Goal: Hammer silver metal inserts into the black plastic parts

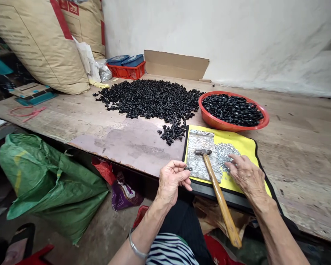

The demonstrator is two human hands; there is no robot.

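My left hand pinches a small black part between thumb and fingers at the left edge of a yellow mat. My right hand rests on the mat with its fingertips in a pile of tiny silver pieces; its fingers are bent over them and I cannot make out whether they hold any. A wooden-handled hammer lies between my hands, its head on a worn metal plate.
A large heap of black parts covers the wooden table. A red bowl holds more of them. Red basket, cardboard and big paper sacks stand behind. A green bag lies on the floor.
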